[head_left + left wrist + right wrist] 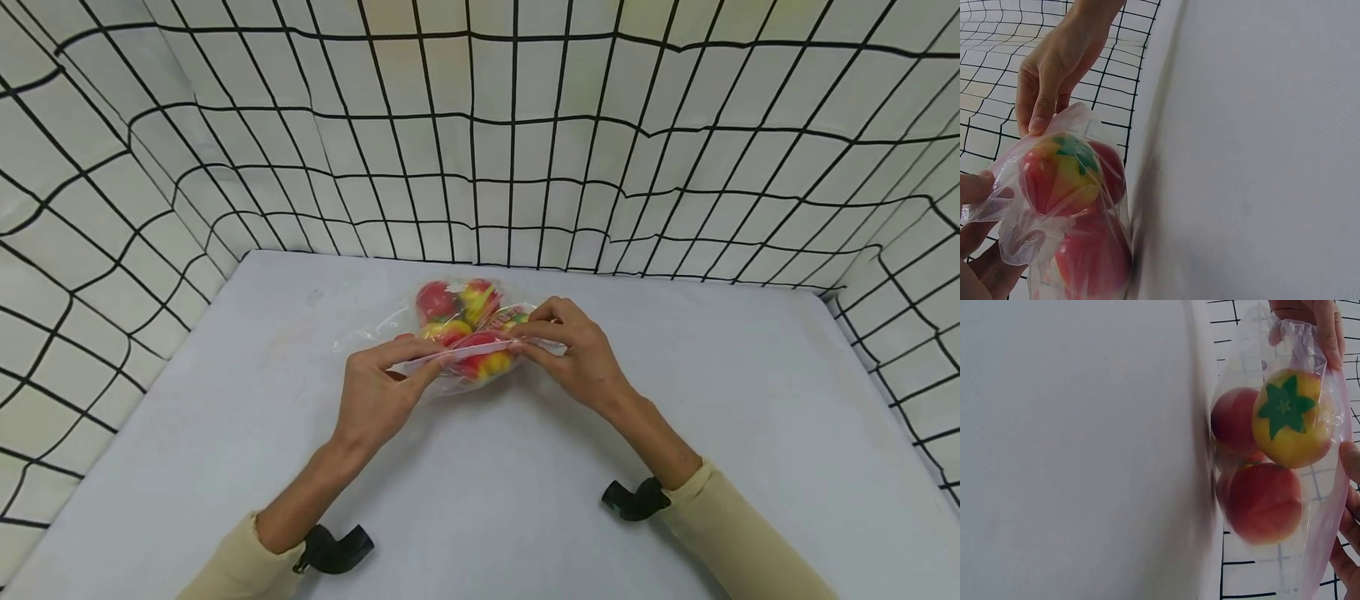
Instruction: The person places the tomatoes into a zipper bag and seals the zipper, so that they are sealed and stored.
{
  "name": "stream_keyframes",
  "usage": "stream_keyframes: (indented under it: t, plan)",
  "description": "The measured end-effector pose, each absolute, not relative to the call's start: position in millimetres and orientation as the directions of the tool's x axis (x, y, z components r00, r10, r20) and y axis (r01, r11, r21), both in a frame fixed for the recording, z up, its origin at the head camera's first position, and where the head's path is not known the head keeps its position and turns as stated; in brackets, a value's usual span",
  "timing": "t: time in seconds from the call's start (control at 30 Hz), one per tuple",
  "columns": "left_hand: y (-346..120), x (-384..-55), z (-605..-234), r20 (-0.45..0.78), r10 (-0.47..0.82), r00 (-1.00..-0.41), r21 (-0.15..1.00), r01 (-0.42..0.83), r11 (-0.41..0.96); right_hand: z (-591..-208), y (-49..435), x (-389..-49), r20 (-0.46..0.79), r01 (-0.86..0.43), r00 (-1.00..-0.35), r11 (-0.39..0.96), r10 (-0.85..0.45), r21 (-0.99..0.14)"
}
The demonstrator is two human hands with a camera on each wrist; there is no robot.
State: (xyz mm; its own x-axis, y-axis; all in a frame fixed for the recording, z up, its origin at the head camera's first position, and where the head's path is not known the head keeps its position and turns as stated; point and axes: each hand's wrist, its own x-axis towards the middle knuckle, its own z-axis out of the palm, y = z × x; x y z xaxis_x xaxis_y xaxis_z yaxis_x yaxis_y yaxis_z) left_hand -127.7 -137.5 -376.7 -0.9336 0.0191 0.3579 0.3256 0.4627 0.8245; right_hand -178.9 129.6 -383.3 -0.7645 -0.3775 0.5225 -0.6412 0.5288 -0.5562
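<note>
A clear plastic bag [378, 323] with several red and yellow artificial fruits [437, 302] inside lies toward the far side of the table. My left hand [375, 396] pinches the left part of the bag's mouth strip [483, 347] between thumb and fingers. At the strip's right part, my right hand [581, 354] pinches the plastic. The right wrist view shows a yellow fruit with a green star-shaped leaf cap [1285, 409] beside a peach-like red one [1266, 503], and the strip looks pinkish there. Thin, crumpled plastic [1022, 234] bunches near my left fingers in the left wrist view.
A white-covered table [495, 500] lies under the hands and bag. Black netting [513, 150] over pale walls rises along the back and both sides. A black curved device [337, 550] is at the left wrist, and a similar one [633, 500] at the right.
</note>
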Motion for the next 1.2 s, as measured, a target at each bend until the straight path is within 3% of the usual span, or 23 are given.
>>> stream_keyframes:
  t: [0.63,1.2]
  plan:
    - [-136.2,-128.9,-376.5,0.353,-0.001,-0.936,0.819,0.308,0.483,-387.5,138.2,-183.1,0.503,-0.607,-0.792,0.548,-0.348,-0.576]
    - [-137.3,-125.9,-378.1,0.394,0.004,-0.919,0.805,0.347,0.481,-391.3,140.3,-184.3,0.559,-0.64,-0.755,0.567,-0.342,-0.518]
